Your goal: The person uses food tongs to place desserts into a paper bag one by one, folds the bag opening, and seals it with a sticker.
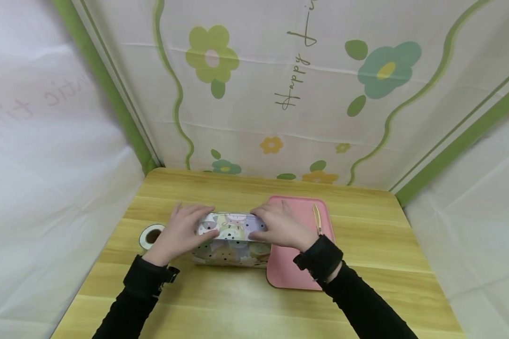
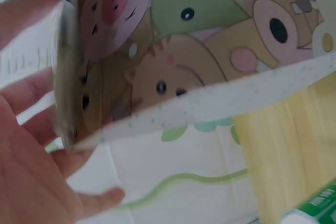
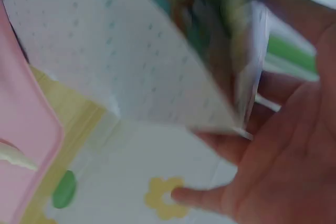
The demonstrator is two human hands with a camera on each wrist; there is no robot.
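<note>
A box [image 1: 233, 253] covered in cartoon-animal paper is held between both hands in the head view. My left hand [image 1: 186, 230] grips its left end, thumb on the near side and fingers over the far edge. At the right end my right hand [image 1: 282, 226] holds it the same way. The left wrist view shows a pig and other animals on the box [image 2: 199, 40], tilted in that view. In the right wrist view a white face with teal dots shows on the box [image 3: 105, 40], and several fingers [image 3: 283, 85] lie against its end.
A pink tray [image 1: 294, 275] lies right of the box, partly beneath the right hand and wrist. On it is a slim, pale knife-like tool [image 1: 317, 219]. A white roll with a brown core [image 1: 144, 239] sits beside the left hand. Printed fabric [image 1: 254, 108] stands behind the wooden table [image 1: 365, 292].
</note>
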